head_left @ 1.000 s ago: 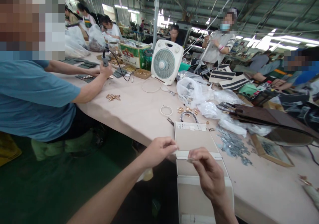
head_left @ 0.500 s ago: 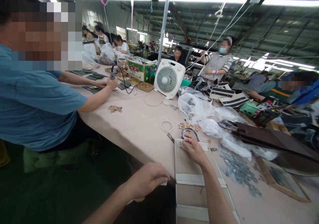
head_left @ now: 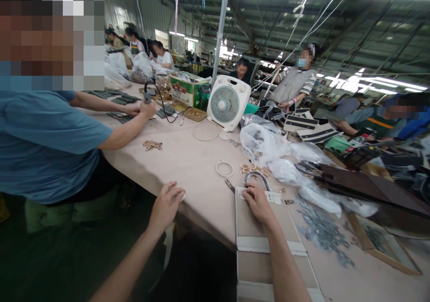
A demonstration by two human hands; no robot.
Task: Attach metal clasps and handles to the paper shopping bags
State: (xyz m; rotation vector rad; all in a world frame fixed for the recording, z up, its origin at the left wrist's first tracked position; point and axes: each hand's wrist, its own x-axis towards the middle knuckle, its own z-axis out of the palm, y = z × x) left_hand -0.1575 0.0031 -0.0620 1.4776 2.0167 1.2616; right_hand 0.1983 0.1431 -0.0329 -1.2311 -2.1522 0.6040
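In front of me lies a beige bag panel (head_left: 258,221) with pale edges and whitish patches along its top. A dark curved handle (head_left: 257,175) stands at that top edge, and a strap tab with a metal buckle (head_left: 230,184) sticks out at the left corner. My right hand (head_left: 258,203) has its fingers bent and pressed together at the panel's top, just below the handle; its fingertips are partly hidden. Off the table's front edge, my left hand (head_left: 167,205) pinches a thin white strip (head_left: 169,246) that hangs below it, partly hidden by the hand.
A roll of white tape (head_left: 224,169) and gold-coloured fittings (head_left: 247,169) lie beyond the panel. Grey metal pieces (head_left: 322,230) and a shallow box (head_left: 386,246) are on the right. Plastic bags (head_left: 264,143) and a fan (head_left: 228,105) stand farther back. A co-worker (head_left: 50,145) sits left.
My left hand has moved left and away from the panel, with the white strip trailing. My right hand's fingers have curled in at the panel's top.
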